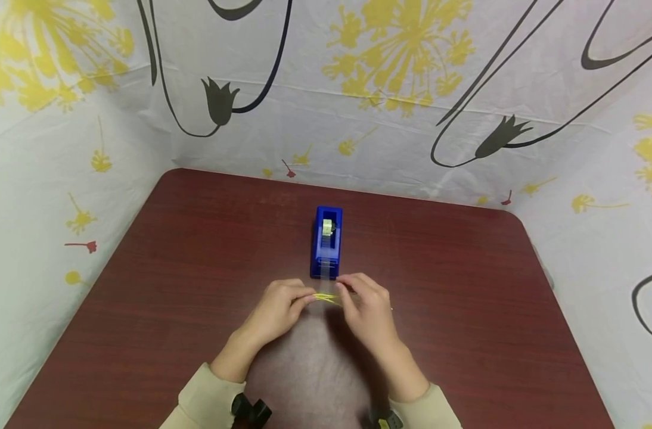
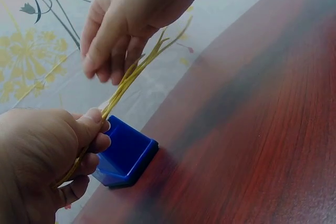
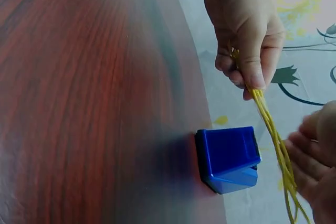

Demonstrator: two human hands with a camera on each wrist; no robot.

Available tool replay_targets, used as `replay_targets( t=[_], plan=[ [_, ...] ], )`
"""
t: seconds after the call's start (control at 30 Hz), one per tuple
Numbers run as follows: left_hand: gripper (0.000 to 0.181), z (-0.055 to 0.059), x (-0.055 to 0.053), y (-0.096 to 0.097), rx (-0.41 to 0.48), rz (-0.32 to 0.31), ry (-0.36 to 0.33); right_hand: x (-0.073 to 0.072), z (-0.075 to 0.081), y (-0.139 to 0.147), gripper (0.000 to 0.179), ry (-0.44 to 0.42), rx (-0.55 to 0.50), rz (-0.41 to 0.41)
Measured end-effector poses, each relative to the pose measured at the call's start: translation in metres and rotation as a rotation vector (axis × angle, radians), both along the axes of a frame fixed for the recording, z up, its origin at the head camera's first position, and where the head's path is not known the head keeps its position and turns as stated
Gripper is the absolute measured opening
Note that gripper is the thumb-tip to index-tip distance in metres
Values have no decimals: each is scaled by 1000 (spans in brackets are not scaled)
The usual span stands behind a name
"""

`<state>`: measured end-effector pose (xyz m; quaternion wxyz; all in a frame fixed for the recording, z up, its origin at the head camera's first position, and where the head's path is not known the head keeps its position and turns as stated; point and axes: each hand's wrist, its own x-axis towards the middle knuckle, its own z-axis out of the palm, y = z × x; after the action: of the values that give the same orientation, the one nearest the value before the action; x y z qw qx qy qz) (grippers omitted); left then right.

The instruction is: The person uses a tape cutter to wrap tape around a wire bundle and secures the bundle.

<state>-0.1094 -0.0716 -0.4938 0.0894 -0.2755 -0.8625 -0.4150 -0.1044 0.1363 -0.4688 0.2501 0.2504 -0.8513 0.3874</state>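
Observation:
My left hand pinches a bundle of thin yellow strands between thumb and fingers. In the left wrist view the strands run up from the left fingertips and fan apart at their loose ends. A shiny, clear patch shows on them beside the left thumb in the right wrist view. Beside the loose ends, my right hand has its fingers loosely bent; nothing shows pinched in it. Just beyond both hands stands a blue tape dispenser, with its roll of tape toward the far end.
The dark reddish wooden table extends to both sides of the hands. A white cloth with yellow and grey flower prints hangs along its back and sides. Black devices are strapped at both wrists, by the beige sleeves.

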Motion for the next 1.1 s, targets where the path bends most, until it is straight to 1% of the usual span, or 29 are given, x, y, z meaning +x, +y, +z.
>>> replay_targets(
  t=[0.13,0.27,0.37,0.43,0.53,0.73,0.83,0.93,1.03,1.1],
  plan=[
    [9,-1,-1,0,-2,-5,1,1,1,3,7,-90,174,14],
    [10,-1,-1,0,-8,0,-11,1,3,6,3,-145,339,70],
    [10,-2,0,1,-24,14,-19,1,4,8,3,-154,414,112],
    [9,-3,0,1,-33,21,-18,1,4,10,6,-147,439,119],
    [9,-4,0,1,-39,23,-5,1,2,12,6,-112,448,108],
    [10,-3,-1,1,-38,12,10,0,-4,14,6,-10,413,95],
    [10,-1,-1,0,-31,-5,-1,-1,-7,14,6,24,395,91],
    [12,2,-1,0,-20,-26,-27,-1,-10,14,7,49,375,91],
    [13,3,-3,-1,-42,-27,-48,-2,-12,14,7,69,356,94],
    [13,4,-3,0,-77,-16,-57,-2,-13,14,7,79,351,94]
  ],
)
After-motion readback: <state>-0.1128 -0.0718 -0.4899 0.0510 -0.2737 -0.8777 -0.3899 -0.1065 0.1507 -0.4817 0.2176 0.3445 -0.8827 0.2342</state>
